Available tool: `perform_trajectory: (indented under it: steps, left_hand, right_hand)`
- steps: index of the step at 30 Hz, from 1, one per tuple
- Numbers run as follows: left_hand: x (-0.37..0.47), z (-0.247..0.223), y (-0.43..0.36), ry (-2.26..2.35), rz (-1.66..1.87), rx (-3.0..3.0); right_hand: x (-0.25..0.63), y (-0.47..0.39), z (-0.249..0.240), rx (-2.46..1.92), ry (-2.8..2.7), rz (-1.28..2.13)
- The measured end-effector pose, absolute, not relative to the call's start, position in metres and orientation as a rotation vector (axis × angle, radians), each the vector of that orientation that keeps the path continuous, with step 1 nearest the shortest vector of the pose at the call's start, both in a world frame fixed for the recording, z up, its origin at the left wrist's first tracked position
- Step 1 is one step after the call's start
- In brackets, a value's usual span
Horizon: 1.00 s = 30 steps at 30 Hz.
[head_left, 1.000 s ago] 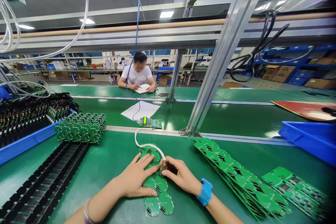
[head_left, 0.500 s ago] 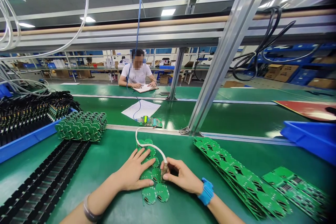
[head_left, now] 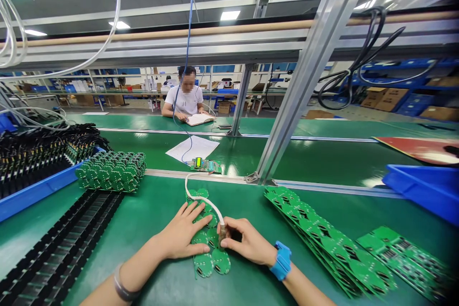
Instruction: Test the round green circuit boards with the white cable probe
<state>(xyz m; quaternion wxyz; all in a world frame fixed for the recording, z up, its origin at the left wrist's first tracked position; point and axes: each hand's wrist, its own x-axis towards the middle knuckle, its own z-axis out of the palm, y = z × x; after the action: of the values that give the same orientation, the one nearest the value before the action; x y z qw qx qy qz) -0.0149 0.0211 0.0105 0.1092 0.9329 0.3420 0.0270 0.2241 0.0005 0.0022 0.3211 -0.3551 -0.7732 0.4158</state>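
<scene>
A green circuit board panel (head_left: 203,266) of joined round boards lies on the green bench in front of me. My left hand (head_left: 183,233) rests across its left side, fingers spread, pressing it flat. Pinched between the thumb and fingers of my right hand (head_left: 244,239) is a brownish probe connector (head_left: 222,234), upright against the panel's right column; its tip is hidden. From its top a white cable (head_left: 207,201) curves back to a small green tester board (head_left: 206,166) with a lit yellow-green display.
Stacked board panels (head_left: 322,234) lie to the right, beside rectangular circuit boards (head_left: 401,258) and a blue bin (head_left: 423,191). At left are a black slotted rack (head_left: 68,244), piled round boards (head_left: 111,172) and a blue tray (head_left: 39,196). A metal post (head_left: 297,76) rises ahead; a person (head_left: 184,100) sits opposite.
My right hand has shifted slightly left with the probe connector. My left hand stays in place on the panel. The person opposite has moved a hand at the open book.
</scene>
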Motion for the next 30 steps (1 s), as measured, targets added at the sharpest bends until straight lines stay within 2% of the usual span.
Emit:
perform_trajectory:
  steps: [30]
  left_hand:
    - [-0.0156, 0.0099, 0.0215, 0.973, 0.108, 2.774]
  right_hand:
    - [0.2245, 0.0030, -0.0012, -0.884, -1.998, 1.132]
